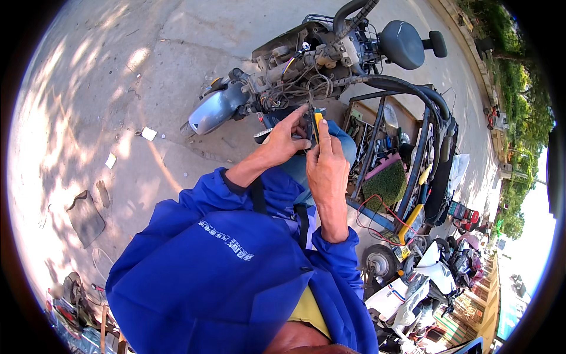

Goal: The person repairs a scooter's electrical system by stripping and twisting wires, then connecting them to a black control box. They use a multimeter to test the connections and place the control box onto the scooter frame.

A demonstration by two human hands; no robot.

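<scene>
Both my hands work close together in front of a scooter stripped of its panels, with bare wiring (303, 85) hanging from its frame. My right hand (329, 168) is closed round a slim hand tool with a yellow handle (319, 121); its index finger lies along the handle, and the tool's exact kind is unclear. My left hand (284, 140) meets it from the left, index finger and thumb bent about a dark, narrow piece (309, 125) beneath the wires. Fingers and shadow hide what that piece is. The scooter's silvery front fender (219, 111) sits to the left.
Right of my hands, a metal-framed cart (370, 144) holds tools and a green brush-like block (386, 184). A red cable (372, 213) loops near a yellow-edged case (411, 224). Parked scooters (433, 271) stand lower right. A dark cloth (86, 218) and paper scraps (149, 134) lie on the concrete.
</scene>
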